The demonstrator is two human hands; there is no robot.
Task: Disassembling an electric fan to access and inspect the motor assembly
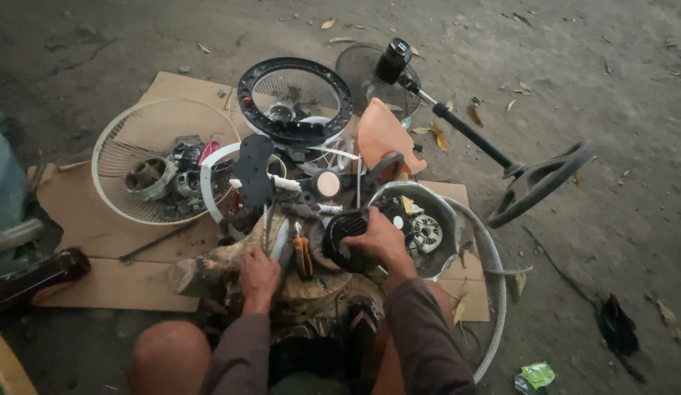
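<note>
On cardboard point(99, 241), right hand point(381, 238) fingers grip black motor housing point(344, 234); left hand point(258, 274) fingers closed.

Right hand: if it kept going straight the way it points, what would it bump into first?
The right hand already rests on a black round motor part, pointing up and left. Straight on, it would probably meet the small peach-coloured round cap first, though depth is hard to judge.

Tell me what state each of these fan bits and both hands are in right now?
Left hand: closed around a tool, resting on the wooden block.
Right hand: gripping the black motor housing.
White fan guard: lying flat, loose parts inside.
Black fan guard: detached, lying flat.
Fan stand: tipped over on the ground.
Orange blade: removed, propped among parts.
Cardboard: spread flat.
</note>
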